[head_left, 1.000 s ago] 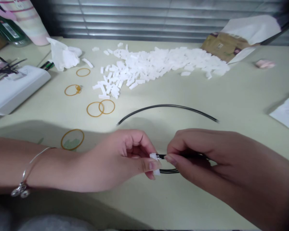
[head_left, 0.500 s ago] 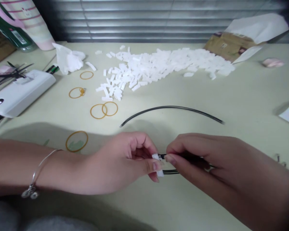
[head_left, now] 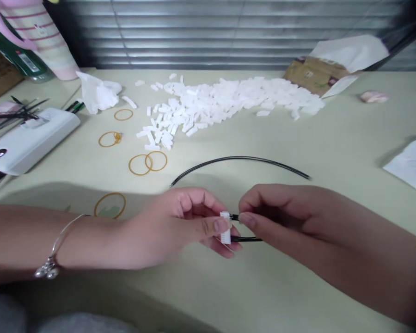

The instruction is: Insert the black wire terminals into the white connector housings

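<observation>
Between the thumb and fingers of my left hand (head_left: 190,226) is a small white connector housing (head_left: 225,236). Black wires (head_left: 244,239) run out of its right side, some at the top end and some at the lower end. My right hand (head_left: 273,212) pinches the upper black wires close to the housing, thumb against forefinger. Where these wires go beyond the right palm is hidden. Just past both hands, a curved length of black wire (head_left: 239,157) with bare-looking tips lies on the table.
Several white connector housings (head_left: 208,106) are heaped along the back, near an open brown packet (head_left: 310,74). Yellow rubber bands (head_left: 140,164) lie at left. A white device (head_left: 34,138), crumpled tissue (head_left: 100,92) and striped tumbler (head_left: 41,37) stand farther left. White paper (head_left: 411,164) lies right.
Both hands have risen slightly in view, and the housing has turned so its slotted face shows more. The right fingers stay pinched on the upper wires. The camera view has shifted a little.
</observation>
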Demonstrator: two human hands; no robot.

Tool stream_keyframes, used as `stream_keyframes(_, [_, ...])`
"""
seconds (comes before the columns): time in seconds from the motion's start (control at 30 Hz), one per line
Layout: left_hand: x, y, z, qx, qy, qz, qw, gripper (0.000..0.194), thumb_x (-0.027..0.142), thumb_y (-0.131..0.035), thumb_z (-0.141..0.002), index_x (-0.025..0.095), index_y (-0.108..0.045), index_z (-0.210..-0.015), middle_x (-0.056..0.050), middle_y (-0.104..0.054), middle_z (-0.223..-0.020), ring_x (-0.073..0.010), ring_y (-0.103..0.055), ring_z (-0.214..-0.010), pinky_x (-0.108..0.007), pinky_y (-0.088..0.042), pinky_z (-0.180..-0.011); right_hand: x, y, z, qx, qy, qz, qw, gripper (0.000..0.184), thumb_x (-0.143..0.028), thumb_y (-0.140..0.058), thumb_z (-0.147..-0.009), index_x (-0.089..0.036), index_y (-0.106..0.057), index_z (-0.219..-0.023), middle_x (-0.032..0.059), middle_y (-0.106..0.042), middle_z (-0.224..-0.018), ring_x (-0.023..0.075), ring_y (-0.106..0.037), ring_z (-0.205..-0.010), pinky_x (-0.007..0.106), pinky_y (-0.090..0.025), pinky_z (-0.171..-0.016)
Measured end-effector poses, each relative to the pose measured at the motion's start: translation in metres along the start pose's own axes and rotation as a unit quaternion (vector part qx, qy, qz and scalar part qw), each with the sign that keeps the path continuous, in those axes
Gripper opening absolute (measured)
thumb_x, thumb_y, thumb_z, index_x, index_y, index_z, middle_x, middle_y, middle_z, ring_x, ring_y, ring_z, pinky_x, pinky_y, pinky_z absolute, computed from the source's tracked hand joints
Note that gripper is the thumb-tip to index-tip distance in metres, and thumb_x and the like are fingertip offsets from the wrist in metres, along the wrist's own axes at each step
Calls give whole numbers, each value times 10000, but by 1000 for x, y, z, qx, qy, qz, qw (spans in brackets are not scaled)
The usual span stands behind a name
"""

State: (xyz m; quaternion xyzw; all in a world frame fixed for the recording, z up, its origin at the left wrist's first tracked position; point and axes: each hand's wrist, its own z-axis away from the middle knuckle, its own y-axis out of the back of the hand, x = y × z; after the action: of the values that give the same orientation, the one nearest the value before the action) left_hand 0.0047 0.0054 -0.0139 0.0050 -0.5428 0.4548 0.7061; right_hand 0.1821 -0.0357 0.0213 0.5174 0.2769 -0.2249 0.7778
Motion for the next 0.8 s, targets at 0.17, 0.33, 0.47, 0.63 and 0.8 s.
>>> stream_keyframes(0.17, [0, 1, -1, -21, 13, 66, 998, 98, 104, -666, -725, 98, -580, -679, -22, -691, -653, -105, -667, -624, -224, -548, -650, 7, -4, 0, 24, 68, -13, 997, 228, -222, -435, -796, -222, -552, -600, -56, -481, -489, 69, -385, -408, 173, -268, -336])
stream_keyframes(0.33, [-2, 3, 1, -27, 24, 65, 997, 111, 73, -675, -703, 98, -583, -647, -10, -695, -622, -108, -674, -595, -207, -551, -612, 6, -9, 1, 44, 101, -5, 994, 273, -270, -411, -817, -228, -563, -593, -27, -521, -506, 105, -462, -451, 203, -344, -382])
stream_keyframes(0.47, [-2, 3, 2, -35, 29, 51, 998, 98, 67, -667, -709, 94, -595, -649, -5, -694, -628, -101, -670, -597, -204, -555, -614, 5, -16, 0, 56, 111, 22, 992, 283, -382, -456, -811, -227, -581, -611, -11, -490, -476, 134, -487, -472, 227, -374, -407])
stream_keyframes(0.63, [-1, 4, 3, -46, 31, 37, 998, 89, 58, -669, -704, 97, -608, -652, 1, -693, -637, -90, -664, -613, -209, -557, -643, 7, -23, 5, 60, 96, 29, 993, 286, -387, -455, -819, -218, -592, -632, -14, -483, -472, 128, -483, -485, 226, -372, -425])
stream_keyframes(0.8, [-1, 4, 3, -31, 32, 26, 999, 88, 90, -682, -703, 105, -610, -656, 4, -697, -636, -88, -665, -607, -195, -548, -631, 3, -13, 5, 26, 86, 31, 995, 259, -295, -443, -826, -212, -578, -621, -27, -510, -487, 96, -453, -447, 203, -332, -392])
